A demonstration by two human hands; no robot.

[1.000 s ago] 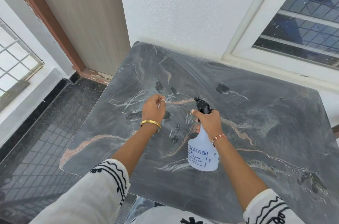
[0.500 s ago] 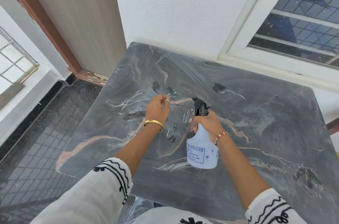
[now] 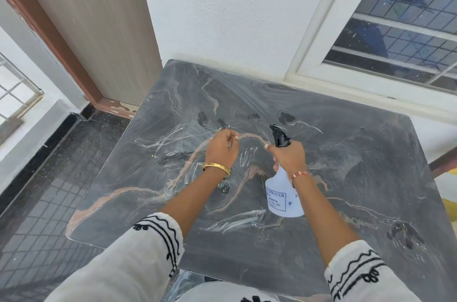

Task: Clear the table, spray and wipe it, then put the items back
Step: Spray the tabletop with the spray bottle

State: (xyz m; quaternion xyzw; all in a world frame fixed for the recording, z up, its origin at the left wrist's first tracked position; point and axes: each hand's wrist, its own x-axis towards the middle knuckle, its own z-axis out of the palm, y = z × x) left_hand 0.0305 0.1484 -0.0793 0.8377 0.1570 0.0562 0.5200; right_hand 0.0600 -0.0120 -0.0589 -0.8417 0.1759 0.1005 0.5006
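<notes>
White plaster wall (image 3: 235,17) behind, pale wood-grain door (image 3: 99,24) in a brown frame to the left, white-framed window with a grille (image 3: 400,29) to the right, cut off by the frame edge. Dark tiled floor (image 3: 37,202) on the left.

Dark grey marble-pattern table with pink and white veins (image 3: 358,153) fills the middle. Top is bare, with wet patches and streaks near the centre. Near edge is hidden behind the person's arms and clothing; right side runs out of shot.

White sleeves with black wavy embroidery (image 3: 153,240) on both arms, cut off at the bottom.

Translucent white plastic spray bottle with a black trigger head (image 3: 284,197): held above the table centre-right, nozzle pointing away toward the wall. Blue boxed label reads "SPRAYER"; smaller lines too small to read. Neck is covered by the hand. Can't tell liquid level.

Right hand (image 3: 289,158): wrapped around the bottle's neck, finger at the trigger, red-and-white thread bracelet (image 3: 300,174) at the wrist.

Left hand (image 3: 221,151): curled into a loose fist above the table, just left of the bottle, apart from it. Seen from the back, so can't tell whether it is pinching anything. Gold bangle (image 3: 216,167) on that wrist.
</notes>
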